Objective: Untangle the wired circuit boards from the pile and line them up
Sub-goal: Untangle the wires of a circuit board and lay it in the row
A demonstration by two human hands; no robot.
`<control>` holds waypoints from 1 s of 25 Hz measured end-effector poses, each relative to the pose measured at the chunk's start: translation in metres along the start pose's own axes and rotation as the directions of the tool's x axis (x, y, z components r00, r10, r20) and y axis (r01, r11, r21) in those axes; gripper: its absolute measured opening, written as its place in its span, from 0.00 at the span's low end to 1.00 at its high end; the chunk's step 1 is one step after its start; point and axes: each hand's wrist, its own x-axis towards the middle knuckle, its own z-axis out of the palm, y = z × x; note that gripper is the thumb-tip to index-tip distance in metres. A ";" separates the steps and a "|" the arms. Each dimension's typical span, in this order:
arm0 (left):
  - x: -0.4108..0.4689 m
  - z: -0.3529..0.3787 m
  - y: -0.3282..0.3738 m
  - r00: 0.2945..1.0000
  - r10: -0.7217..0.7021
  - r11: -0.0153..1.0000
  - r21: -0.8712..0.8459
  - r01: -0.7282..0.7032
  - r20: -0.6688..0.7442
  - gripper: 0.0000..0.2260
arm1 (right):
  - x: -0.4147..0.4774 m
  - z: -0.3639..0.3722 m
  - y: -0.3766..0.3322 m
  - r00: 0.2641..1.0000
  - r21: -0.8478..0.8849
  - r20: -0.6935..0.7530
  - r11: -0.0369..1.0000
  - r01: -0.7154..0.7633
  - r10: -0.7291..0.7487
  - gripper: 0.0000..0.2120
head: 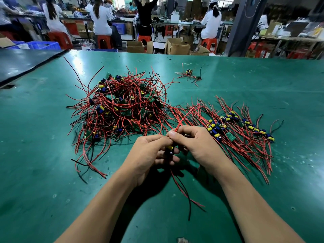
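Green matting covers the bench (43, 155), and both hands meet over it, about midway between its left and right edges and nearer its near edge than its far one. The left hand (150, 155) curls its fingers round a single circuit board (170, 149), of which only a yellow part and a dark blue one show between the fingers. The right hand (194, 142) touches the left at the fingertips and pinches a red lead (185, 116) between thumb and forefinger; the lead rises from the pinch and arcs away toward the far edge. Below the hands, more red and black leads (182, 188) trail down toward the near edge.

The tangled pile (121, 106) of boards and red and black wires lies left of the hands, further toward the far edge, with loose ends splaying out on all sides. To the right of the hands, a row of boards (242, 127) runs toward the right edge, their wires fanned roughly alike on both sides. A small separate cluster (190, 74) sits well apart, near the far edge. A dark mat (22, 62) covers the far left corner. Beyond the far edge, people sit on red stools (103, 41) at other benches.
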 end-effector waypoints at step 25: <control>0.000 -0.002 -0.006 0.999 0.017 0.992 0.122 -0.021 0.036 0.08 | 0.007 -0.006 -0.005 0.938 0.575 -0.079 0.784 -0.233 0.337 0.14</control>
